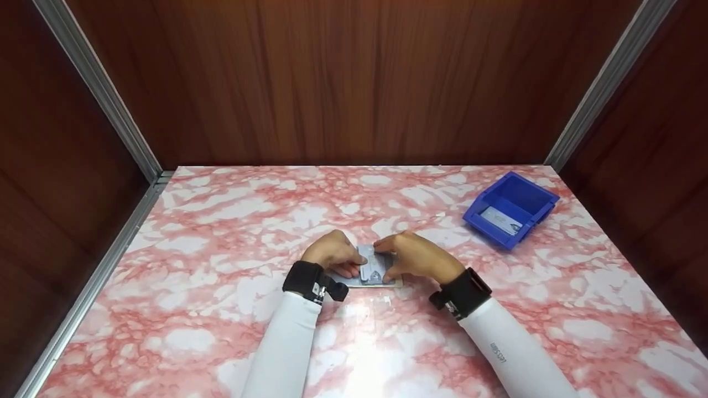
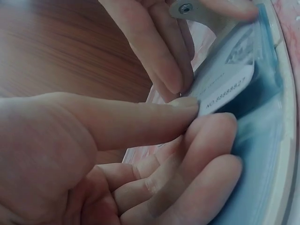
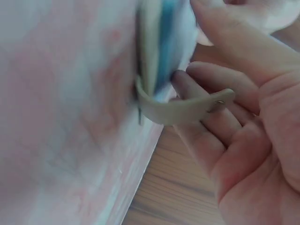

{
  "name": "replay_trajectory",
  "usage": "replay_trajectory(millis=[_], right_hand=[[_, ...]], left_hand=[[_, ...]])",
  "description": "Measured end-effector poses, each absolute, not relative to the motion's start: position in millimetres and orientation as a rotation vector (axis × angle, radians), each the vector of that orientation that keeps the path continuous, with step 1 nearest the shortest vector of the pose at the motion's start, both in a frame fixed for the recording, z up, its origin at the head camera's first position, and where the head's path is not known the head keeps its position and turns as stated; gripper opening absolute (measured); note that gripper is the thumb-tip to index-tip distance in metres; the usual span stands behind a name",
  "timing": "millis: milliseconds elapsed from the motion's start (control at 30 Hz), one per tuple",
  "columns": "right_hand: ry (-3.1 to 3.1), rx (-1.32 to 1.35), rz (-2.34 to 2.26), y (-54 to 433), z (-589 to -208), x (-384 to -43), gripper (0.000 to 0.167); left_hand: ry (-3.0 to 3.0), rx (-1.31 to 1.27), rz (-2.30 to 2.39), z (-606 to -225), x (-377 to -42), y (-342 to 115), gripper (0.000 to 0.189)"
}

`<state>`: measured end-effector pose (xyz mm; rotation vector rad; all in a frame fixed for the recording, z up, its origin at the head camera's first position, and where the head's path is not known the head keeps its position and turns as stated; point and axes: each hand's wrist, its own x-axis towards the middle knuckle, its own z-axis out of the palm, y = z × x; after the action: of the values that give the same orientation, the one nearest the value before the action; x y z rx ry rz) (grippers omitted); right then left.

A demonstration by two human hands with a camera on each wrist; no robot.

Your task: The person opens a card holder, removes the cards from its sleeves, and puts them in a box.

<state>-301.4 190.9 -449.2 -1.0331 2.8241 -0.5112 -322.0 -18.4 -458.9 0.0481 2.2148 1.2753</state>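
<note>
A white card with printed digits lies tilted over the bluish clear sleeve of a card holder that rests on the table. My left hand pinches the card's edge between thumb and index finger, its other fingers curled beneath. From the right, my right hand grips the holder, thumb at the near corner and fingers at the card's far edge. In the right wrist view, a beige snap strap stands out from the holder beside the right fingers. The left hand covers the holder's left part in the head view.
A blue plastic bin stands at the back right of the red-and-white marbled table, with a whitish card inside it. Brown wood-grain panels with metal frame strips enclose the table at the back and both sides.
</note>
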Motion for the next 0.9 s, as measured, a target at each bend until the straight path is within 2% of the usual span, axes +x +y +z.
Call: replay_trajectory(millis=[267,533,900], right_hand=[[2.827,-0.991,-0.537,192.4,-452.8,-302.5,0.061],[2.808,-0.993,-0.463,192.6,-451.0,-303.6,0.050],[2.807,-1.020,-0.441,193.9,-451.4,-302.2,0.049]], left_hand=[[2.200,0.057,1.276,-460.1,-322.5,-18.5,0.016],[2.206,0.028,1.252,-457.5,-323.9,-23.7,0.018],[2.120,0.009,1.386,-460.2,-323.9,-22.2,0.015]])
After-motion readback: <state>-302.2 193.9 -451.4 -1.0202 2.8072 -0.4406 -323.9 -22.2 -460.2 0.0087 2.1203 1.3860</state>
